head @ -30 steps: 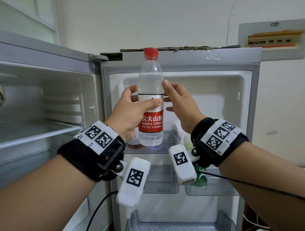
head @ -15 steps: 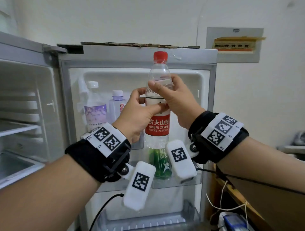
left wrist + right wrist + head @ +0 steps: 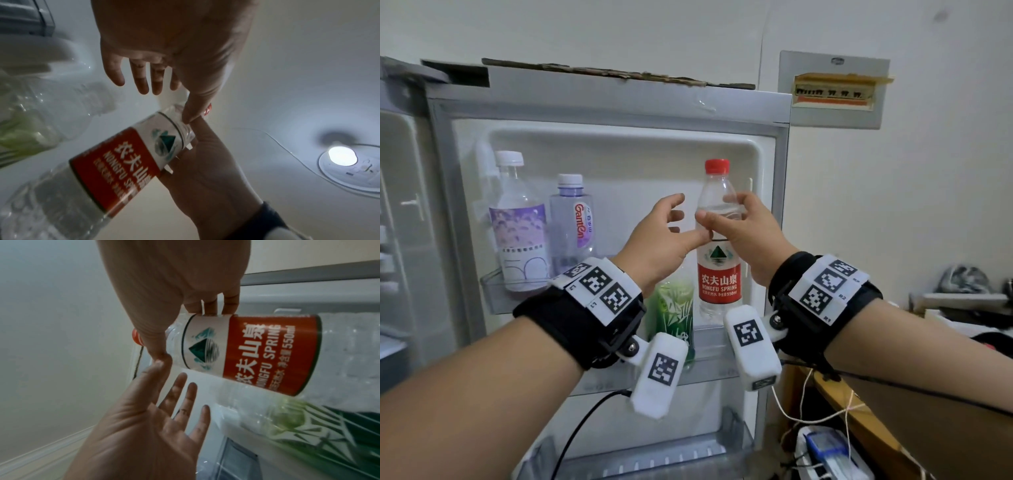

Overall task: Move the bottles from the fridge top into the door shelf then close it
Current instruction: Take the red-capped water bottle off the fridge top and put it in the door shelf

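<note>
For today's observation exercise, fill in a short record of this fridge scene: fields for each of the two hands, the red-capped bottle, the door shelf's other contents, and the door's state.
left hand: open, fingers spread, thumb tip by the bottle
right hand: grips the bottle's upper body
red-capped bottle: upright, red label, at the door shelf's right end
door shelf: holds purple-label bottle and Ganten bottle
green bottle: a shelf lower
fridge door: open

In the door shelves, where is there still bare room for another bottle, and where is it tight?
Upper shelf: free stretch between the Ganten bottle and the red-label bottle that the right hand holds; the open left hand hangs before it. Bottom shelf looks bare. Tight: the purple-label bottle beside the Ganten, and the green bottle under the red-label one.
</note>
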### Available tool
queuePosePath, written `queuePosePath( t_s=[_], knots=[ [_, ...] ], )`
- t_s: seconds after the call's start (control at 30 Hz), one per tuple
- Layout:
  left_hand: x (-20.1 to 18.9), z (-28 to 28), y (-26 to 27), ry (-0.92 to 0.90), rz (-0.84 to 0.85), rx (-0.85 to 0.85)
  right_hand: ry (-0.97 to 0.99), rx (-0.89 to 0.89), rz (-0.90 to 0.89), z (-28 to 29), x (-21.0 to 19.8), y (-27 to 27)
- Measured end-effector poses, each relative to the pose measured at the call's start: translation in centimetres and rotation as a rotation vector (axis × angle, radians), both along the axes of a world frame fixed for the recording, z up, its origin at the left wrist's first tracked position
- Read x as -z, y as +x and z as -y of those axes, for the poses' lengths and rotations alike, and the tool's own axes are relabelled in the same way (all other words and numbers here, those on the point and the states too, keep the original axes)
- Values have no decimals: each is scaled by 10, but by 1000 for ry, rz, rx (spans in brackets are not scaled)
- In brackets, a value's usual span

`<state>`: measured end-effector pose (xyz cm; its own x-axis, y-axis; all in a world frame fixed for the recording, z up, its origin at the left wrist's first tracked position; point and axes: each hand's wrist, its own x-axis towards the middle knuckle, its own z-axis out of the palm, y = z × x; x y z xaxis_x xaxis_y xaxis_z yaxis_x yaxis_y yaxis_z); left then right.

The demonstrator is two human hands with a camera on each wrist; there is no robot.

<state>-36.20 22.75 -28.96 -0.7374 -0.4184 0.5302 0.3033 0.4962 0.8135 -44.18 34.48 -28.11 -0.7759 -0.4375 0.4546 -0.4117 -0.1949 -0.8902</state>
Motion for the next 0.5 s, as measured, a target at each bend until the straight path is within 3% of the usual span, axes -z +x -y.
queuePosePath(
  t_s=[0.2, 0.5],
  knots=[
    [14, 13, -9, -82, 51, -125, 90, 76, 48, 7, 31, -24],
    [22, 22, -9, -83, 62, -148, 195, 124, 108, 29, 74, -42]
  ],
)
